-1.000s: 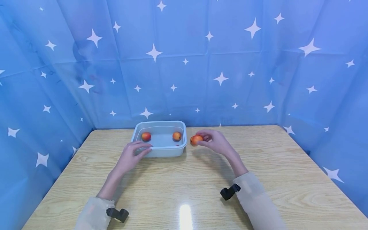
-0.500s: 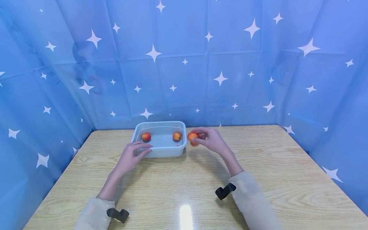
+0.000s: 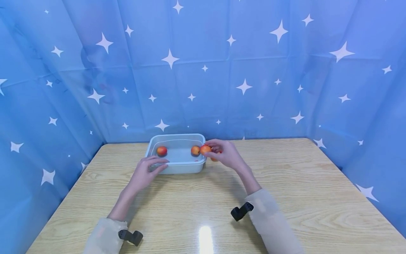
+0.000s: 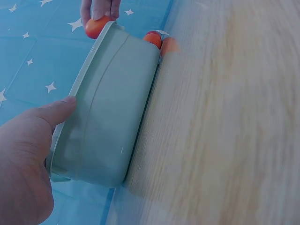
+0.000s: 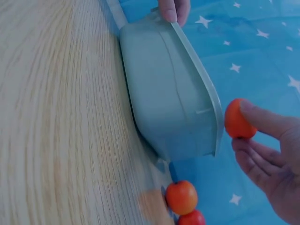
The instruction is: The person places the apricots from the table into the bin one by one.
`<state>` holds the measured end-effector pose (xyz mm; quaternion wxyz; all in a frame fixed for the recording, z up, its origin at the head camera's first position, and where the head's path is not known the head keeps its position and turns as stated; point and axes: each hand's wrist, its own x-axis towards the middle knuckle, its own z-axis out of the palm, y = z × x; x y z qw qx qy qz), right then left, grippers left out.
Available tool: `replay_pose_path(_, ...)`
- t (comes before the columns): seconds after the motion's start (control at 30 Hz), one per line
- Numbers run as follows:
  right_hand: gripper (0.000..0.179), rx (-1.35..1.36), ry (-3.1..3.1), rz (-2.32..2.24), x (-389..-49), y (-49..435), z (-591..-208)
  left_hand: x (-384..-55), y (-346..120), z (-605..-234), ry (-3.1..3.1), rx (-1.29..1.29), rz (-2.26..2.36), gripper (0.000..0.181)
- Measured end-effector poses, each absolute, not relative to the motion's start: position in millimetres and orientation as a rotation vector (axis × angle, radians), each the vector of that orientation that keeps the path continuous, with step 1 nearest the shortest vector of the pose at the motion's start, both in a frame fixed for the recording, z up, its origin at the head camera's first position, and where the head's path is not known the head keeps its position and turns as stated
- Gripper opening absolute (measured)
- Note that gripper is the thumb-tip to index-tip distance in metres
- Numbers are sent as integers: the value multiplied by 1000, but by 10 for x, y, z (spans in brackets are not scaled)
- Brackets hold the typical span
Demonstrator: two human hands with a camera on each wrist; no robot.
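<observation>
A light blue plastic bin (image 3: 177, 168) stands at the back of the table. My left hand (image 3: 142, 173) grips its front-left rim, thumb on the outer side in the left wrist view. Between the thumb and fingers of my right hand (image 3: 227, 153) is a small round red-orange fruit (image 5: 238, 119), raised at the bin's right rim. Inside the bin lie a red fruit (image 3: 161, 151) on the left and an orange-red fruit (image 3: 195, 150) on the right; a red sliver shows behind the front wall. Beside the bin's right end, an orange fruit (image 5: 182, 197) and a redder fruit (image 5: 192, 218) rest close together.
The wooden table (image 3: 203, 201) reaches back to a blue curtain (image 3: 215, 98) with white stars, which also hangs at both sides. Black wrist cameras sit on both sleeves, one at the right sleeve (image 3: 242, 211).
My right hand has carried the held fruit left and slightly up, from beside the bin to its right rim. The left hand and the bin have stayed in place.
</observation>
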<state>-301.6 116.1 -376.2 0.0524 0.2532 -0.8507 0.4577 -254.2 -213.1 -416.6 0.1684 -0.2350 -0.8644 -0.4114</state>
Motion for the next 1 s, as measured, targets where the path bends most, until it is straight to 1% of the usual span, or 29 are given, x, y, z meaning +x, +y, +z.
replay_pose_path(0.27, 34, 854, -2554, 1398, -3025, 1044, -3767, -2544, -2135, -4177, -2465, -653, -1187, 19)
replay_pose_path(0.43, 37, 904, -2539, 1427, -3018, 1012, -3774, -2547, -2137, -4176, -2461, -652, -1190, 19)
replay_pose_path(0.73, 33, 853, -2545, 1426, -3011, 1012, -3757, -2551, -2133, -4184, -2461, -649, -1176, 18)
replay_pose_path(1.0, 33, 806, -2500, 1449, -3050, 1044, -3721, -2551, -2135, -4180, -2457, -665, -1184, 19)
